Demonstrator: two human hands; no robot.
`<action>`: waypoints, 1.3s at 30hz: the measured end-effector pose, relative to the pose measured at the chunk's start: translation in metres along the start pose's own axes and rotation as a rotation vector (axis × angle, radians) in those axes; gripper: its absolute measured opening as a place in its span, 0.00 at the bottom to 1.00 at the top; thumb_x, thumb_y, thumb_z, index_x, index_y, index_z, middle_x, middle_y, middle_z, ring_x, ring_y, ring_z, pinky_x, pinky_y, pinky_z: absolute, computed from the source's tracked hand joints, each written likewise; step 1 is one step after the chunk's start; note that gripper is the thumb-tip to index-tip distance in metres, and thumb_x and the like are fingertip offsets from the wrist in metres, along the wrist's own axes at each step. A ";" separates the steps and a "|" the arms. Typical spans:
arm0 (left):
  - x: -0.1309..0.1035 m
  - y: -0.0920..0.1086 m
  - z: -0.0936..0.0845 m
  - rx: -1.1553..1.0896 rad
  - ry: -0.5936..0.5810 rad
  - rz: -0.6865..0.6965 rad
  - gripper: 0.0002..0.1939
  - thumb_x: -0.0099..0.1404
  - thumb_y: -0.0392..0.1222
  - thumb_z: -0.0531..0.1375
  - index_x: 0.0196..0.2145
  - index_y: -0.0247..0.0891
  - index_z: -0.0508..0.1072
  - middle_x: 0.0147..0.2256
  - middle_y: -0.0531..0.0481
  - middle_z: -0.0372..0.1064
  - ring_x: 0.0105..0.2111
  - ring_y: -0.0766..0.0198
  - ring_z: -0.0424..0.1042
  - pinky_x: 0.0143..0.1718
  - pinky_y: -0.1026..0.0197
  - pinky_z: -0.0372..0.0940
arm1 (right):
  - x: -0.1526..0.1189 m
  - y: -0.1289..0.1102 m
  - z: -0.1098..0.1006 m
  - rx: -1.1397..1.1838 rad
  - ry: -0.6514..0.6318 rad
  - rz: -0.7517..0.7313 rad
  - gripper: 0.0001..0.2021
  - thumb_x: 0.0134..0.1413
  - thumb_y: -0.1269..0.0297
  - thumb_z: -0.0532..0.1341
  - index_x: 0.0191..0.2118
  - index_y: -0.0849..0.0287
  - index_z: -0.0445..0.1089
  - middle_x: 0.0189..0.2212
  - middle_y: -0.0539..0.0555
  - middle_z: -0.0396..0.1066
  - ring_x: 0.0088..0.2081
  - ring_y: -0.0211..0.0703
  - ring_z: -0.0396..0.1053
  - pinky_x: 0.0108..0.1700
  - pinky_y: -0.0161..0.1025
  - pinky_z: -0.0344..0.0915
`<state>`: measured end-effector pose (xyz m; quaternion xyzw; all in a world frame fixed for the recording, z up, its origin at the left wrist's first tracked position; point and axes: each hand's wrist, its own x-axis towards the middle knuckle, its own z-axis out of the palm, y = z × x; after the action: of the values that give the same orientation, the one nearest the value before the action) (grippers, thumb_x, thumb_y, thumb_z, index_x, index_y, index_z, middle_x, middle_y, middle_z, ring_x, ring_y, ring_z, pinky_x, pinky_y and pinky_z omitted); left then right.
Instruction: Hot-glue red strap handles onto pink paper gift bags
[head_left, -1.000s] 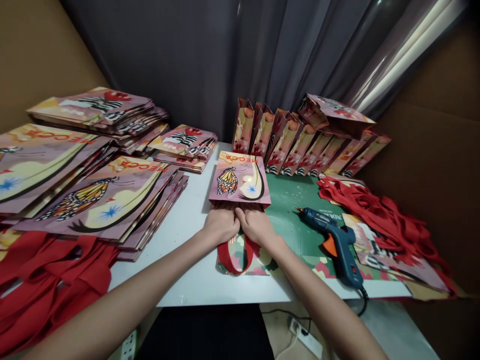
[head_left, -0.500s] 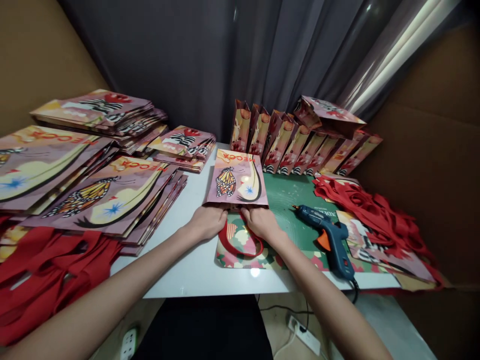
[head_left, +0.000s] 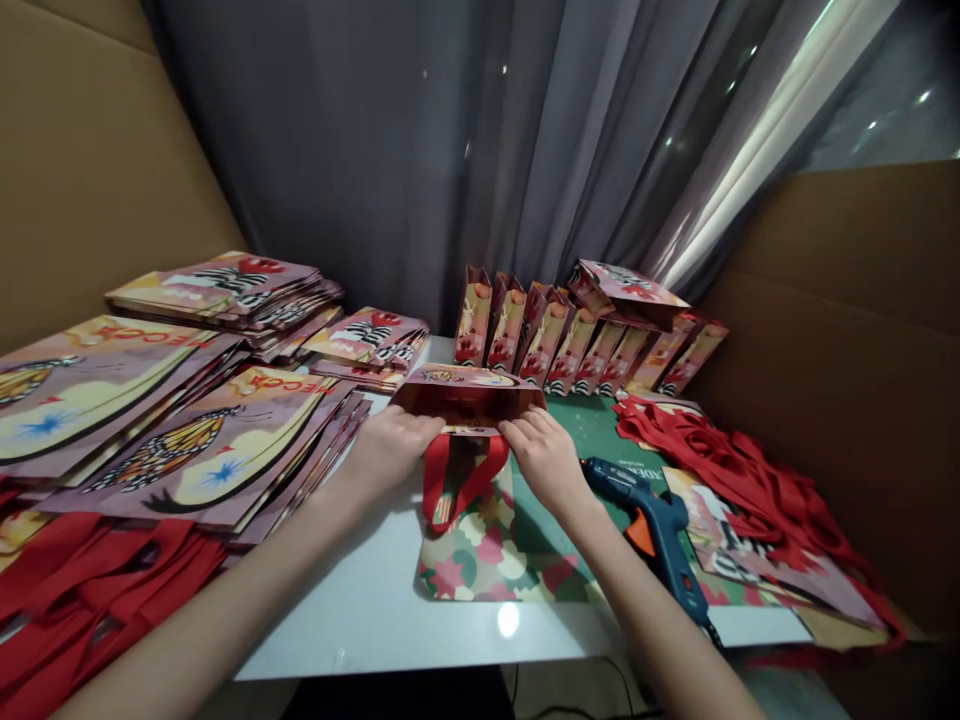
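Between my hands is a printed paper gift bag (head_left: 471, 378), its open mouth facing me and its dark red inside showing. My left hand (head_left: 401, 440) is closed on the left side of the mouth, and my right hand (head_left: 541, 450) grips the right side. From the near edge of the bag a red ribbon handle (head_left: 441, 495) hangs in a loop over a camouflage-patterned sheet (head_left: 480, 560). A blue glue gun (head_left: 652, 530) with an orange trigger lies just right of my right forearm, its nozzle pointing left.
Flat printed bags (head_left: 202, 450) are stacked at the left, with red ribbons (head_left: 112, 580) in front. Several opened bags (head_left: 540, 335) stand in a row at the back. More red ribbons (head_left: 720, 470) lie right of the green cutting mat (head_left: 585, 425). Cardboard walls (head_left: 840, 330) flank the table.
The bag has been tilted up and its mouth spread apart, so the inside now shows. My hands have moved apart to its sides. The camera view has tipped upward.
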<state>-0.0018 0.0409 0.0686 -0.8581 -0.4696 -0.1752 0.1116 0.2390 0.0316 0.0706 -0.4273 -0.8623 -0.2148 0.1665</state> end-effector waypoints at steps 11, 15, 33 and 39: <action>0.010 0.001 -0.017 0.094 0.011 0.047 0.13 0.62 0.29 0.57 0.41 0.38 0.78 0.34 0.49 0.79 0.31 0.57 0.75 0.35 0.55 0.62 | 0.009 -0.008 0.012 -0.006 0.241 0.057 0.12 0.62 0.79 0.53 0.37 0.60 0.73 0.28 0.53 0.71 0.33 0.45 0.66 0.58 0.44 0.61; 0.025 0.017 -0.013 0.042 0.028 0.103 0.23 0.61 0.26 0.59 0.52 0.39 0.75 0.42 0.46 0.75 0.41 0.56 0.73 0.39 0.56 0.64 | 0.019 -0.011 0.009 0.016 0.185 0.107 0.09 0.59 0.77 0.57 0.38 0.59 0.73 0.34 0.54 0.71 0.38 0.46 0.66 0.61 0.45 0.56; 0.006 0.030 0.012 -0.008 0.338 0.137 0.20 0.65 0.27 0.52 0.53 0.30 0.73 0.36 0.44 0.71 0.34 0.57 0.65 0.32 0.56 0.61 | -0.002 -0.011 0.010 0.248 0.365 0.109 0.21 0.62 0.80 0.49 0.56 0.57 0.65 0.54 0.58 0.67 0.57 0.48 0.62 0.65 0.53 0.51; 0.001 0.039 0.019 0.004 0.407 -0.014 0.24 0.61 0.23 0.53 0.53 0.31 0.72 0.39 0.44 0.73 0.37 0.56 0.67 0.36 0.56 0.63 | -0.004 -0.023 0.008 1.106 0.375 0.777 0.14 0.65 0.56 0.55 0.52 0.55 0.63 0.46 0.57 0.70 0.46 0.46 0.70 0.47 0.45 0.68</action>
<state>0.0355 0.0278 0.0508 -0.8014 -0.4439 -0.3448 0.2047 0.2216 0.0203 0.0565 -0.5130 -0.5865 0.2603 0.5702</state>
